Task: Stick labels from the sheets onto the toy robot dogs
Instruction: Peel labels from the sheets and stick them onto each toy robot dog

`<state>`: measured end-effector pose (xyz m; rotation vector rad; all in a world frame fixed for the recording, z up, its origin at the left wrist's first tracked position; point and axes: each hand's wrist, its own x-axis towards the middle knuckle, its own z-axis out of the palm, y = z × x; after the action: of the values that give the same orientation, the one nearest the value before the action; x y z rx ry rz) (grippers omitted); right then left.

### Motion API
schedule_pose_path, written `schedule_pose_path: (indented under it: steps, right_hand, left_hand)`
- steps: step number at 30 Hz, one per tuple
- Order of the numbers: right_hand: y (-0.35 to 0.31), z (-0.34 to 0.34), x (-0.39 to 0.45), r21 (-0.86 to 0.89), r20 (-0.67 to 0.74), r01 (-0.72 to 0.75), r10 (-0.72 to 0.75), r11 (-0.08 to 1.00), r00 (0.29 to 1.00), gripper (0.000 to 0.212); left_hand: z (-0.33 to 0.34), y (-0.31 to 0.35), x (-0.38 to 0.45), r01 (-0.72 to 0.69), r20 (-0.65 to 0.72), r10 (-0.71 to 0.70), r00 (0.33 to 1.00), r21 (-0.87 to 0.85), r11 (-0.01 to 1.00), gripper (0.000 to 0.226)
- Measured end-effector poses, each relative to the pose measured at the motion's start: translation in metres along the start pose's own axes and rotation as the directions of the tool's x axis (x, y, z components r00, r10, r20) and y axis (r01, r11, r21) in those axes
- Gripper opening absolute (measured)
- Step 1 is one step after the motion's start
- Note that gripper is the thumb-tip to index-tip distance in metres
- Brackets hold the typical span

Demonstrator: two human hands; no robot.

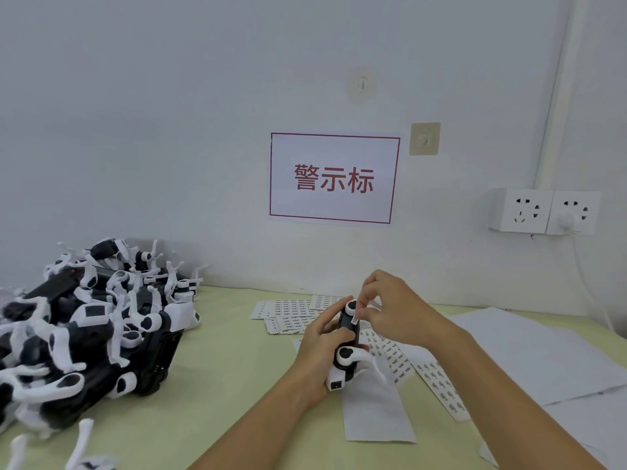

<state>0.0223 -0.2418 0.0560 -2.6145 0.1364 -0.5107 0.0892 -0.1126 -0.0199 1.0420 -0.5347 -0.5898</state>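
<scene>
The print on the label sheets (291, 312) is too small to read. The left hand (319, 347) covers much of the toy robot dog (346, 337) it holds, and the right hand (390, 307) hides the dog's far end. The small label (355, 320) at the fingertips is blurred. The pile of dogs (84, 327) runs past the left edge, and white paper sheets (543, 361) are cut off at the right.
</scene>
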Motion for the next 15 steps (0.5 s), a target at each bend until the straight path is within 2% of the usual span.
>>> schedule_pose_path:
  steps: [5,15]
  right_hand:
    - [0.0006,0.0030,0.0003,-0.107,0.012,0.026,-0.025,0.994,1.000,0.029]
    - [0.0069,0.0057,-0.0012,-0.073,-0.019,0.006,-0.007,0.997,1.000,0.027]
  left_hand:
    - [-0.0006,-0.0009,0.0009,0.002,-0.007,-0.002,1.000,0.020,1.000,0.058]
    - [0.0003,-0.0008,0.0000,-0.006,0.012,0.006,1.000,0.036,0.999,0.055]
